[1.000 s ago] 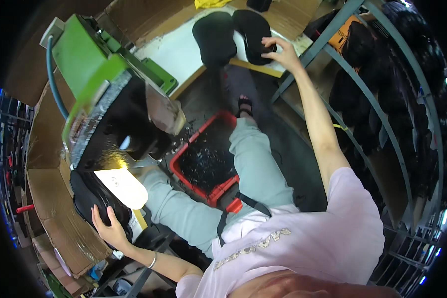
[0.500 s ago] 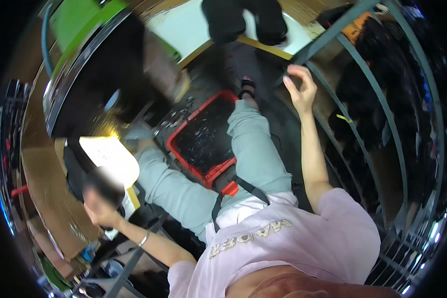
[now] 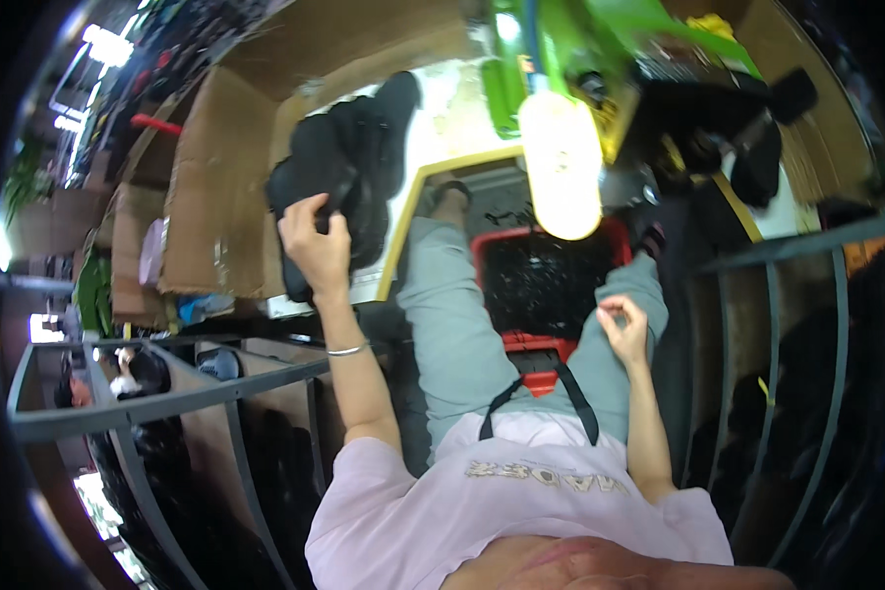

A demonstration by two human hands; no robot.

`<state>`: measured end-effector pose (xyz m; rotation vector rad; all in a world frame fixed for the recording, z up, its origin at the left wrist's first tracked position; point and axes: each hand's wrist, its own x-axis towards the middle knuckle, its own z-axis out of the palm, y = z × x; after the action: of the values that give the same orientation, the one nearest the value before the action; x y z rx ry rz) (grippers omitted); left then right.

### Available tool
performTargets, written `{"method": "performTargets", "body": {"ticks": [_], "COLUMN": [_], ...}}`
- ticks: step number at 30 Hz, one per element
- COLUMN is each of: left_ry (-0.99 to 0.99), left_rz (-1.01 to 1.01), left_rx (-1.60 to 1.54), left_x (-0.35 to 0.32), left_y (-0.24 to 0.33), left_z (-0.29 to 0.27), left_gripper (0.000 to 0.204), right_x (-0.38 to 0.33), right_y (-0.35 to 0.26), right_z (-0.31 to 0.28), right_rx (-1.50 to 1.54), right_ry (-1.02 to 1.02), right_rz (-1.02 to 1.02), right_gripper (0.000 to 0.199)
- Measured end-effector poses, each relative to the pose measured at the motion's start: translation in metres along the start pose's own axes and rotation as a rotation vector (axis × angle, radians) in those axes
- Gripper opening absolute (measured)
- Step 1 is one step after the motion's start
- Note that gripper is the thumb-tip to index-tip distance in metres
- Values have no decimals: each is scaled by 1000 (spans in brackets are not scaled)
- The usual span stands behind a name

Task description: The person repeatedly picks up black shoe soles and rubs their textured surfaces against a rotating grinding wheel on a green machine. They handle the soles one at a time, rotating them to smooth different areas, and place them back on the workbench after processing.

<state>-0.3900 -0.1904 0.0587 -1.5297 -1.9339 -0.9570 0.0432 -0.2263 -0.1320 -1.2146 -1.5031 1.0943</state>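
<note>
My left hand [image 3: 315,246] is at the near side of a pile of black sole-shaped pieces [image 3: 329,157] on the white tabletop. Thumb and fingers are parted, with nothing visible between them; contact with the pile cannot be told. My right hand [image 3: 627,331] hovers over my right thigh, its fingers loosely bent and a gap inside them, and nothing shows in it. Between my knees stands a red-rimmed bin [image 3: 477,261] of dark scraps. Ahead, a rounded plate [image 3: 562,172] glares white beside a green machine [image 3: 615,39].
A cardboard box wall [image 3: 216,187] rises left of the pile. Grey metal racks flank me, one left [image 3: 177,403] and one right [image 3: 772,334], with dark items inside. More black pieces [image 3: 757,162] lie at the table's right part. A yellow edge [image 3: 413,211] borders the table cut-out.
My view has swung left, so the machine and bright plate now appear ahead. My left hand, blurred near a dark piece before, is now at the black pile. My right hand has come down over my thigh.
</note>
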Motion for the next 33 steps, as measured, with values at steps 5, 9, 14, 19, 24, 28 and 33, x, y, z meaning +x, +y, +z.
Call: {"method": "performTargets", "body": {"ticks": [5,9,14,19,24,28,33], "left_ry": [281,-107,-403,-616,-326,-288,-385], "left_rz": [97,61,-918,-664,570,635,17], "left_rx": [-806,-1040,-1563,-1294,-1574,-1476,-1180], "left_x": [-12,-58,-97,-105,-95,-89,-104], "left_y": [62,145,214,230,281,328,316], "left_z": [-73,-105,11,26,0,32,37], "left_gripper": [15,17,23,17,11,23,38], "right_x": [-4,-3,-32,-53,-2,33,162], "right_y": [-40,-48,-33,-25,-72,-139,-139], "right_z": [31,48,20,-19,-89,-117,-148], "right_rx": [287,701,501,484,1099,802,520], "right_ry": [-237,-264,-395,-77,367,161,332], "right_rz": [105,-53,487,422,170,39,-31], "right_gripper": [47,126,61,37,75,65,54]}}
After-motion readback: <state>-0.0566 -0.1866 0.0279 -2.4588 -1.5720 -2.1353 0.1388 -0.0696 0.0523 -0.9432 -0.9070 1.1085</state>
